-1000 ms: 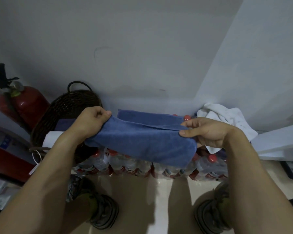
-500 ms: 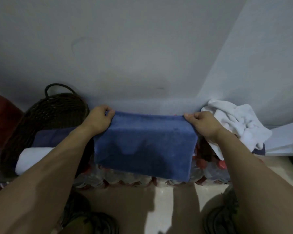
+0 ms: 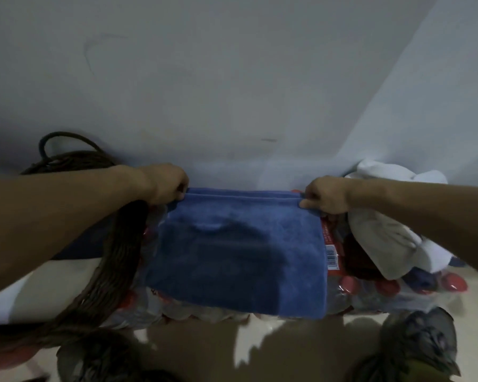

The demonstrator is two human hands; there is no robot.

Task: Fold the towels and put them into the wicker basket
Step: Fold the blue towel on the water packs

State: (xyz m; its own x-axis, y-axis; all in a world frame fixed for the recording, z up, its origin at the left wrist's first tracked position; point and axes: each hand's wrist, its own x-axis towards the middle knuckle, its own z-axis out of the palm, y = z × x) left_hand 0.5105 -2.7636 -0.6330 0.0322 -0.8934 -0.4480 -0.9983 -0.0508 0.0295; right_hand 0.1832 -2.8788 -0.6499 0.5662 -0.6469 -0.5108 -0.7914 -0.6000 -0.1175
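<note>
A blue towel (image 3: 240, 249), folded double, lies spread over packs of water bottles (image 3: 384, 296) against the wall. My left hand (image 3: 166, 186) pinches its far left corner and my right hand (image 3: 324, 195) pinches its far right corner. The dark wicker basket (image 3: 113, 255) stands to the left, under my left forearm; a folded white towel (image 3: 39, 293) and a dark blue one (image 3: 86, 244) lie inside it. A crumpled white towel (image 3: 384, 232) is heaped to the right, beneath my right forearm.
Grey walls meet in a corner behind the bottles. Pale floor shows in front of the packs, with my two shoes (image 3: 417, 340) at the bottom edge. The basket's loop handle (image 3: 61, 139) sticks up at the far left.
I leaned in closer and lower. The towel went from hanging between my hands to lying flat on the bottle packs, its far edges held at the wall side.
</note>
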